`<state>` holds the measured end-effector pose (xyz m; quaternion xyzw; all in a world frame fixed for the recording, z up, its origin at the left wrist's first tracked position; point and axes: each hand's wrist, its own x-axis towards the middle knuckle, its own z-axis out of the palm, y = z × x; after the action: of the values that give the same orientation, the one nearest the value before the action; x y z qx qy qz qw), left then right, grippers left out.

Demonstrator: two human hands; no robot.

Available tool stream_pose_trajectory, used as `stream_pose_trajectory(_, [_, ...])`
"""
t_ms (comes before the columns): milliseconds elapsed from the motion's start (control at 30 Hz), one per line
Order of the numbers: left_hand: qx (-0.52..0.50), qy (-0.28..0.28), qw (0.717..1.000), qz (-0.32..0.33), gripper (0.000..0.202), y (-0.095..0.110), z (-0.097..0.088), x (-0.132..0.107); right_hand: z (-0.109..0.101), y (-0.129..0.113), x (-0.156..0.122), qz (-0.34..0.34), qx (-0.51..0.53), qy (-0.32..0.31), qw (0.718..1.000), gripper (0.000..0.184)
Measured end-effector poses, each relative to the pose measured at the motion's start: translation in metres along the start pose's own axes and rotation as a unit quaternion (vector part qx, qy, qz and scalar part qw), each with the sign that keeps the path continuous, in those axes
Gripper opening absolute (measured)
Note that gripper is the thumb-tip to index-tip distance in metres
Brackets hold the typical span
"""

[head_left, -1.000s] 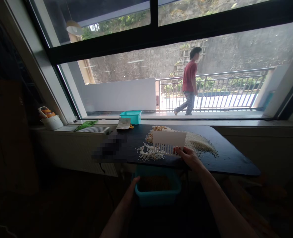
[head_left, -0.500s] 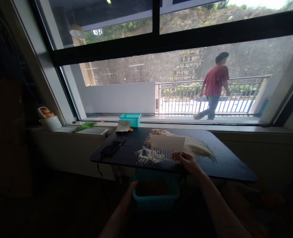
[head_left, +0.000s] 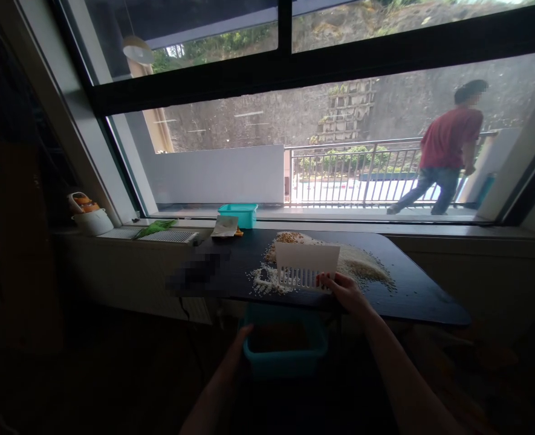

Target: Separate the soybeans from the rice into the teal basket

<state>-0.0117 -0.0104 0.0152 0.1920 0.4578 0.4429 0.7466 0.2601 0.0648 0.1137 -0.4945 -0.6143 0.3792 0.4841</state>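
Note:
My right hand (head_left: 342,289) is closed on the lower right corner of a white slotted scraper (head_left: 308,257), a flat sheet with a comb-like row of slots along its lower side. It is held upright over the table's front part, before the grains. White grains (head_left: 267,281) lie scattered to its left, a pale heap of grain (head_left: 362,266) to its right, and larger brown kernels (head_left: 289,237) behind it. Below the table edge, my left hand (head_left: 244,335) grips the left rim of a teal plastic tub (head_left: 285,359). The tub's inside is dark, with brownish contents I cannot make out.
The dark table (head_left: 412,296) stands against the window sill. At its back left are a second teal tub (head_left: 244,215) and a paper packet (head_left: 225,226). A white pot (head_left: 92,220) stands left by the radiator. Outside the glass walks a person in a red shirt (head_left: 453,139).
Outside, the person has walked to the right. My hands, the scraper and the tub hold nearly the same places; the view has shifted slightly.

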Motion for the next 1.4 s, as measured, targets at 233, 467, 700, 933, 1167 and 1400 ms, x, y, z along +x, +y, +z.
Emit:
stream_pose_trajectory(233, [-0.029, 0.013, 0.999, 0.004, 0.052, -0.003, 0.003, -0.002, 0.002, -0.007, -0.004, 0.009, -0.006, 0.012, 1.000, 0.049])
stream_pose_trajectory(467, [-0.022, 0.046, 0.999, 0.014, 0.050, -0.003, 0.007, -0.006, 0.001, -0.004, -0.003, -0.002, 0.006, -0.007, 1.000, 0.046])
stream_pose_trajectory(700, [0.000, 0.033, 0.999, 0.003, 0.055, -0.002, 0.003, -0.008, 0.002, -0.006, -0.002, -0.011, -0.003, -0.002, 1.000, 0.047])
stream_pose_trajectory(933, [-0.017, 0.032, 0.999, 0.004, 0.054, 0.000, 0.008, -0.012, 0.014, -0.009, -0.006, -0.008, -0.005, -0.014, 1.000, 0.048])
stream_pose_trajectory(1167, [-0.027, 0.021, 0.999, 0.004, 0.051, -0.001, 0.009, -0.010, 0.018, -0.009, -0.007, -0.012, -0.015, -0.006, 1.000, 0.046])
stream_pose_trajectory(1400, [-0.027, 0.016, 0.999, 0.011, 0.049, 0.001, 0.012, -0.013, 0.015, -0.008, -0.007, -0.011, -0.008, -0.029, 0.999, 0.048])
